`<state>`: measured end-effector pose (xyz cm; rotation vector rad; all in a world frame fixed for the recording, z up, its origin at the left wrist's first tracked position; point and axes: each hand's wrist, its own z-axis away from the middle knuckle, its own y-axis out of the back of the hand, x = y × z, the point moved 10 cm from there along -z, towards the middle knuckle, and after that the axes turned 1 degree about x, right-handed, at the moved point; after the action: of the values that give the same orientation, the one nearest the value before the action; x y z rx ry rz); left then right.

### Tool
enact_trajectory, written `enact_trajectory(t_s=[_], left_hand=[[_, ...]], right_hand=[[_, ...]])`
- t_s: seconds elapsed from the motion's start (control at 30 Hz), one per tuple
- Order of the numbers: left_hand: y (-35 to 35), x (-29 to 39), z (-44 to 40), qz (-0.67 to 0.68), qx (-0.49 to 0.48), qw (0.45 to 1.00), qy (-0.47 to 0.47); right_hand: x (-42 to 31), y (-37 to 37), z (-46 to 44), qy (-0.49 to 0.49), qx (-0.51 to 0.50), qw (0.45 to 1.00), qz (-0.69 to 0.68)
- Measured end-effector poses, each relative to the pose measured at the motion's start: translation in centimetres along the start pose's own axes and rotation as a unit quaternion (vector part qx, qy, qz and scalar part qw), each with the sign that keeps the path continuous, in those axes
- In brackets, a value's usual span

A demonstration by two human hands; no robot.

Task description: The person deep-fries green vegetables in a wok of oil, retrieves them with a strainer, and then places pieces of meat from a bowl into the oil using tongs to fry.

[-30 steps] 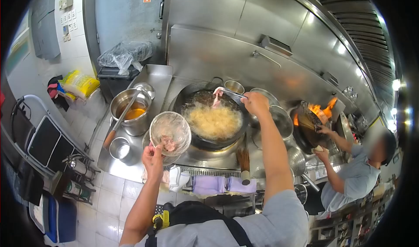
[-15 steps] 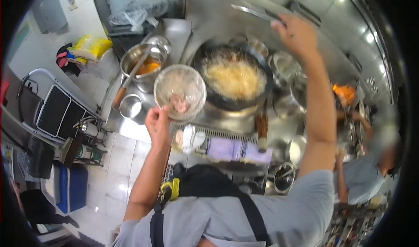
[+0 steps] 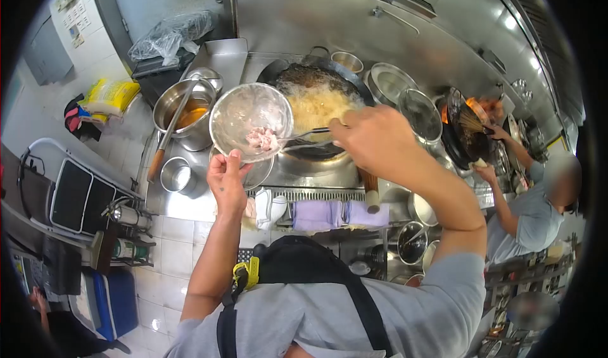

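A clear bowl (image 3: 244, 114) with pieces of pale pink meat (image 3: 261, 139) in it is tilted toward me, its lower rim gripped by my left hand (image 3: 227, 179). My right hand (image 3: 373, 136) is closed on metal tongs (image 3: 310, 132), whose tips reach into the bowl beside the meat. Behind the bowl and my right hand, a large black wok (image 3: 360, 87) holds bubbling yellowish oil with food (image 3: 320, 101); its near part is partly hidden by my hand and the bowl.
At left stand a pot (image 3: 166, 105) of orange liquid with a wooden-handled ladle and a small metal cup (image 3: 178, 175). Folded purple cloths (image 3: 316, 215) and a bamboo brush (image 3: 371, 196) lie near the front edge. On the right a co-worker (image 3: 529, 212) works at a flaming wok (image 3: 465, 127).
My right hand has come down from above the far side of the wok to the bowl, bringing the tongs into it. My left hand still holds the bowl. The camera view has shifted.
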<state>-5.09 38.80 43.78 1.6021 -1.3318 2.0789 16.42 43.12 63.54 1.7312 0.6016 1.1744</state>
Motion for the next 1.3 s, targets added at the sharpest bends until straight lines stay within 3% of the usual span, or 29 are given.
enact_trajectory(t_s=[0.27, 0.37, 0.5, 0.57, 0.6, 0.7, 0.73, 0.8, 0.9, 1.0, 1.17, 1.3], left_hand=[[0.8, -1.0, -0.6, -0.040, 0.011, 0.999, -0.028], [0.5, -1.0, -0.4, -0.059, 0.016, 0.997, -0.040], [0.3, -2.0, -0.9, -0.098, 0.007, 0.991, -0.087], [0.6, -1.6, -0.9, -0.088, 0.013, 0.988, -0.126], [1.6, -2.4, -1.3, -0.106, 0.022, 0.990, -0.090], [4.0, -2.8, -1.8, -0.161, 0.068, 0.980, -0.098], [5.2, -3.9, -2.3, -0.178, 0.085, 0.979, -0.050], [6.1, -4.3, -2.5, -0.137, 0.101, 0.985, -0.039], [6.5, -5.1, -2.9, -0.117, 0.104, 0.986, -0.061], [6.5, -4.5, -2.7, -0.122, 0.102, 0.985, -0.069], [8.0, -3.9, -2.4, -0.130, 0.109, 0.985, -0.042], [5.1, -2.3, -2.2, -0.082, 0.070, 0.994, -0.033]], right_hand=[[2.4, 2.5, 0.0, -0.064, -0.046, 0.995, -0.053], [2.4, 2.7, -1.3, -0.065, -0.013, 0.994, -0.081], [-0.3, -6.3, -4.7, -0.049, -0.092, 0.993, -0.058], [0.9, -6.6, -4.9, -0.069, -0.092, 0.992, -0.056], [1.6, -6.4, -5.0, -0.074, -0.091, 0.992, -0.054], [4.2, -4.0, -5.4, -0.109, -0.022, 0.993, -0.037], [5.3, -4.3, -6.0, -0.125, -0.035, 0.991, -0.041], [7.6, -6.5, -7.1, -0.166, -0.063, 0.983, -0.051], [10.0, -16.3, -9.6, -0.195, -0.134, 0.970, -0.049], [12.9, -24.0, -9.9, -0.287, -0.163, 0.942, -0.057], [12.9, -10.7, -7.7, -0.316, -0.046, 0.944, -0.088], [3.4, -4.7, -6.8, -0.131, 0.005, 0.989, -0.070]])
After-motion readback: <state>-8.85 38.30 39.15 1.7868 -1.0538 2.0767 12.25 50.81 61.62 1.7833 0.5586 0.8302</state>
